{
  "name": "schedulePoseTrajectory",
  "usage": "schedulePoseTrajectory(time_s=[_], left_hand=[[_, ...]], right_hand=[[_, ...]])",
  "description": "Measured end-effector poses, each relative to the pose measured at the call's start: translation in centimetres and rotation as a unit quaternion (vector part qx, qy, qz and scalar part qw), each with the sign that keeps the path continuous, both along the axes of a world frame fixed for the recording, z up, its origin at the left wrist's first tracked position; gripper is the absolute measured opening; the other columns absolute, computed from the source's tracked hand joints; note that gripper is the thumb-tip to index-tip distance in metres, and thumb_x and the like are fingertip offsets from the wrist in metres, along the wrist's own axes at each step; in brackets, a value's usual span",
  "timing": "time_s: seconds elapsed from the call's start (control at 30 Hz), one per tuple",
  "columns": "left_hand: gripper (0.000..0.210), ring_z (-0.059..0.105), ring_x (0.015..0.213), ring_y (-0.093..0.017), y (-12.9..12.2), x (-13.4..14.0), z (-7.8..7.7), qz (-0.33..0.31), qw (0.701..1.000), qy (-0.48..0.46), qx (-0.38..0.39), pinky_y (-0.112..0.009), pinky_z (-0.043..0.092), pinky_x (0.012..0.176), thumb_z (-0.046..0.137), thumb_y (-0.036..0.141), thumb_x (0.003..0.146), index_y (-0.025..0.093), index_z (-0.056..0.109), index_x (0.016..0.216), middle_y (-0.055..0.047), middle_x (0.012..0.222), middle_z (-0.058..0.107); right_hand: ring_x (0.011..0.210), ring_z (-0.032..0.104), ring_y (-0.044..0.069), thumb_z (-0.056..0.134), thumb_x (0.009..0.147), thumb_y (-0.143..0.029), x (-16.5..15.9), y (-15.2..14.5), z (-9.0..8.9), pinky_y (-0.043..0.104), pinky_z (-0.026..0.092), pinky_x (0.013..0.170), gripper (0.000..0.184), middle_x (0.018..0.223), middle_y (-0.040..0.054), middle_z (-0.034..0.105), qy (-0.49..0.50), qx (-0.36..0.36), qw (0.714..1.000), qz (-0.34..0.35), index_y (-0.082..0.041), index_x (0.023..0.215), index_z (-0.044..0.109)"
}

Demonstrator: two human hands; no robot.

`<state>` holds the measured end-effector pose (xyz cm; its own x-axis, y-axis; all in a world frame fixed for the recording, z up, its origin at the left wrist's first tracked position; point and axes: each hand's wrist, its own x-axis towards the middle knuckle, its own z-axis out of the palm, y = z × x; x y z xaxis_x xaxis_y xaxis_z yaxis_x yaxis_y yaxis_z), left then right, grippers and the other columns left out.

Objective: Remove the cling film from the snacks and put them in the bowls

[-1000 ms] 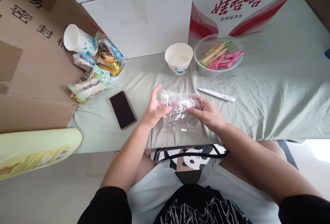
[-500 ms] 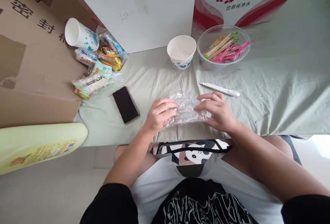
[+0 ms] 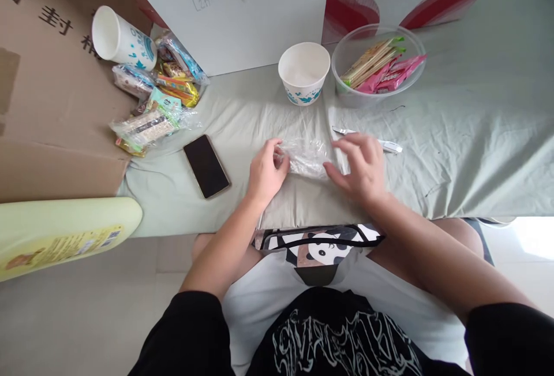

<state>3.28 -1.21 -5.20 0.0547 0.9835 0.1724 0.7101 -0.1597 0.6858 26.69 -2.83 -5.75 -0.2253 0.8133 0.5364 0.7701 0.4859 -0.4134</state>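
Crumpled clear plastic wrap [image 3: 305,156] lies on the cloth in front of me, bunched into a short bundle. My left hand [image 3: 269,169] curls round its left end, thumb and fingers closed on the plastic. At the other end is my right hand [image 3: 359,165], its thumb and fingers spread apart; the thumb tip is close to the plastic, and whether it touches I cannot tell. Behind the right fingers lies a white utility knife [image 3: 390,146] with its blade out, its middle hidden by that hand.
Beyond the wrap stand a paper bowl [image 3: 303,73] and a clear plastic bowl [image 3: 344,87] with skewers and pink packets. To the left are a phone [image 3: 206,166], wrapped snacks [image 3: 149,125] and a tipped paper cup [image 3: 123,41]. Boxes [image 3: 268,23] line the back.
The plastic wrap has been gathered into a narrower bundle, slightly farther from me. My right hand has opened and now covers part of the knife. The view has shifted a little.
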Motion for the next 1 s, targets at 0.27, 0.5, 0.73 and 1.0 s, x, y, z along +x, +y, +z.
schedulePoseTrajectory(time_s=[0.27, 0.5, 0.73, 1.0], left_hand=[[0.031, 0.064, 0.097, -0.021, 0.2, -0.4, -0.6, 0.043, 0.997, 0.05, 0.045, -0.037, 0.055, 0.091, 0.07, 0.019, 0.088, 0.023, 0.059, 0.117, -0.01, 0.118, 0.06], [0.054, 0.064, 0.094, -0.019, 0.0, 0.1, -0.6, -0.007, 0.953, -0.298, -0.046, -0.031, 0.054, 0.079, 0.067, 0.071, 0.084, 0.023, 0.061, 0.107, -0.008, 0.106, 0.065], [0.054, 0.068, 0.081, -0.019, -0.8, 2.3, 1.0, -0.113, 0.806, -0.487, -0.318, -0.033, 0.055, 0.077, 0.088, 0.065, 0.067, 0.019, 0.07, 0.09, -0.004, 0.084, 0.071], [0.059, 0.064, 0.062, -0.017, -0.8, 1.7, 1.0, -0.115, 0.801, -0.466, -0.357, -0.029, 0.049, 0.055, 0.079, 0.067, 0.072, 0.018, 0.068, 0.104, -0.003, 0.076, 0.069]], right_hand=[[0.117, 0.066, 0.031, 0.06, 0.097, -0.032, -2.0, -0.5, 0.2, 0.05, 0.036, 0.112, 0.027, 0.118, 0.0103, 0.077, -0.124, -0.085, 0.983, 0.104, -0.021, 0.12, 0.07], [0.076, 0.067, 0.021, 0.059, 0.094, -0.046, -2.0, -0.1, 1.4, 0.04, 0.054, 0.083, 0.023, 0.083, 0.0041, 0.073, 0.362, -0.355, 0.861, 0.039, -0.024, 0.095, 0.066], [0.081, 0.067, 0.022, 0.067, 0.084, -0.068, -2.1, -1.0, 2.5, 0.037, 0.054, 0.076, 0.046, 0.086, 0.0048, 0.07, 0.439, -0.481, 0.747, 0.132, -0.022, 0.09, 0.067], [0.059, 0.044, 0.012, 0.066, 0.085, -0.06, -1.8, -0.6, 2.5, 0.029, 0.033, 0.055, 0.043, 0.063, -0.0029, 0.047, 0.239, -0.444, 0.859, 0.083, -0.022, 0.074, 0.052]])
